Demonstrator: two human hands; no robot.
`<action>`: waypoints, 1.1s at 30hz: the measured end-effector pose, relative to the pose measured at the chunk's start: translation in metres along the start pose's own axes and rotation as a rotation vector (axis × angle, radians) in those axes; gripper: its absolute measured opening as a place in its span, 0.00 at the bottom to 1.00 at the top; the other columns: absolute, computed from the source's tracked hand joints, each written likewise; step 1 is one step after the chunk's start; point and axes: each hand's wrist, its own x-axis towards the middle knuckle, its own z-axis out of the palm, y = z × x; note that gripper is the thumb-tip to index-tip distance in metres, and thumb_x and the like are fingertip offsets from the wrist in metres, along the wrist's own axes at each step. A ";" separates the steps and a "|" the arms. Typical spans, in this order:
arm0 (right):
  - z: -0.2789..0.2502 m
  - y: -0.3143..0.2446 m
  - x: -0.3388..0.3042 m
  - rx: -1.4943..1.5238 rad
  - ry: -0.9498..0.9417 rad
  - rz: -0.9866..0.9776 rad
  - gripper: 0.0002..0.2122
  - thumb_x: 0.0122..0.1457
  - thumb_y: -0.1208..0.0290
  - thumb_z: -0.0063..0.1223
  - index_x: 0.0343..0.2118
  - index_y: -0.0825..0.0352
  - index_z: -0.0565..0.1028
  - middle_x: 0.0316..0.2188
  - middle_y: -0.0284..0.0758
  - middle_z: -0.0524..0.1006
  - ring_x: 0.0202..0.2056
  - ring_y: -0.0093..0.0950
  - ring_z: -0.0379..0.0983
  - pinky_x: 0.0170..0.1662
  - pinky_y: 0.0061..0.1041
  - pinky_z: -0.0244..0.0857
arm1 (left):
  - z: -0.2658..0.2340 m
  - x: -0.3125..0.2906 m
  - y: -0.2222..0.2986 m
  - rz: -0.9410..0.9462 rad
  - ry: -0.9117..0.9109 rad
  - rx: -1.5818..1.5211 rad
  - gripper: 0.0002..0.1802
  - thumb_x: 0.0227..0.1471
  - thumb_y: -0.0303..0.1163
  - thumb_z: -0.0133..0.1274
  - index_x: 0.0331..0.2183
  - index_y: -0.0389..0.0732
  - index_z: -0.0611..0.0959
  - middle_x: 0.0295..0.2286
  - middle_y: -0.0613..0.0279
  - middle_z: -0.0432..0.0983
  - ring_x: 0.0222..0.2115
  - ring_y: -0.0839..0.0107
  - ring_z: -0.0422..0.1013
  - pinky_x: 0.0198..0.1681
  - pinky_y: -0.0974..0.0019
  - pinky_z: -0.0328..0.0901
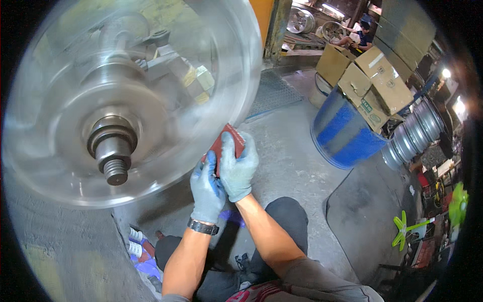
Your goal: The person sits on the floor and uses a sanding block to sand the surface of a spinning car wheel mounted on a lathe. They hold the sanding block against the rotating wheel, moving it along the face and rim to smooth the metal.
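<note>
A large silver wheel rim (247,55) fills the upper left, blurred as it spins on a metal shaft (114,151) with a threaded end. At its lower right edge, both my hands in grey-blue gloves press together around a folded reddish-brown sheet that looks like sandpaper (218,146). My right hand (240,165) is closed on it, thumb lying along its face. Lower and to the left, my left hand (207,190) grips its near end, fingers curled. The sheet reaches the rim's edge in view; whether it touches the metal I cannot tell.
A blue drum (338,132) topped with cardboard boxes (380,83) stands right of centre, silver wheel rims (417,132) beside it. A dark mat (370,216) and green fan blades (401,230) lie farther right. Beyond a doorway sits another person (361,39). Rolls (136,241) lie lower left.
</note>
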 end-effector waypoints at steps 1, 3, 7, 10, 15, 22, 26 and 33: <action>0.000 0.001 0.000 -0.013 -0.002 -0.025 0.08 0.63 0.71 0.61 0.39 0.71 0.77 0.32 0.39 0.81 0.35 0.25 0.77 0.40 0.28 0.70 | -0.003 0.001 -0.001 -0.007 -0.010 -0.005 0.17 0.66 0.36 0.54 0.49 0.34 0.80 0.45 0.59 0.80 0.44 0.74 0.74 0.49 0.68 0.68; 0.003 -0.003 -0.002 0.008 0.009 -0.032 0.08 0.63 0.71 0.61 0.39 0.71 0.78 0.32 0.39 0.81 0.34 0.26 0.77 0.40 0.29 0.70 | -0.010 0.002 0.002 0.022 -0.018 0.078 0.17 0.66 0.36 0.54 0.50 0.33 0.80 0.45 0.58 0.79 0.44 0.73 0.74 0.49 0.67 0.68; 0.010 -0.007 -0.005 0.009 -0.009 -0.053 0.08 0.62 0.71 0.61 0.40 0.71 0.79 0.31 0.39 0.81 0.33 0.27 0.77 0.38 0.28 0.71 | -0.011 -0.002 0.012 0.050 -0.001 0.078 0.17 0.66 0.36 0.53 0.49 0.32 0.80 0.45 0.58 0.79 0.44 0.73 0.75 0.49 0.67 0.68; 0.013 -0.006 -0.006 0.023 -0.043 -0.046 0.08 0.62 0.71 0.61 0.40 0.70 0.79 0.30 0.37 0.81 0.31 0.26 0.77 0.37 0.28 0.70 | -0.018 -0.002 0.017 0.046 -0.021 0.108 0.16 0.66 0.35 0.54 0.49 0.33 0.80 0.45 0.58 0.80 0.44 0.72 0.75 0.50 0.67 0.69; 0.017 -0.008 -0.010 0.000 -0.048 -0.002 0.07 0.62 0.72 0.61 0.39 0.70 0.78 0.29 0.37 0.80 0.31 0.25 0.77 0.37 0.27 0.70 | -0.022 -0.001 0.017 0.056 -0.015 0.119 0.16 0.66 0.34 0.53 0.49 0.33 0.80 0.44 0.59 0.80 0.44 0.72 0.76 0.50 0.68 0.69; 0.023 -0.018 -0.010 -0.068 -0.065 -0.077 0.08 0.62 0.72 0.61 0.39 0.70 0.78 0.30 0.39 0.81 0.31 0.28 0.78 0.36 0.29 0.71 | -0.016 -0.007 0.029 0.110 -0.014 0.108 0.16 0.67 0.35 0.53 0.49 0.33 0.80 0.44 0.59 0.80 0.44 0.73 0.76 0.49 0.68 0.69; 0.028 -0.019 -0.011 -0.071 -0.041 -0.111 0.08 0.62 0.72 0.61 0.38 0.70 0.78 0.29 0.40 0.80 0.30 0.29 0.78 0.36 0.30 0.70 | -0.014 -0.011 0.036 0.113 0.017 0.100 0.17 0.67 0.36 0.52 0.49 0.33 0.81 0.44 0.59 0.80 0.44 0.73 0.75 0.49 0.69 0.69; 0.031 -0.021 -0.012 -0.131 -0.058 -0.164 0.07 0.61 0.72 0.61 0.38 0.70 0.78 0.28 0.41 0.79 0.29 0.33 0.77 0.35 0.32 0.70 | -0.018 -0.010 0.038 0.167 0.014 0.167 0.17 0.68 0.36 0.52 0.49 0.33 0.80 0.44 0.59 0.80 0.44 0.74 0.75 0.49 0.69 0.69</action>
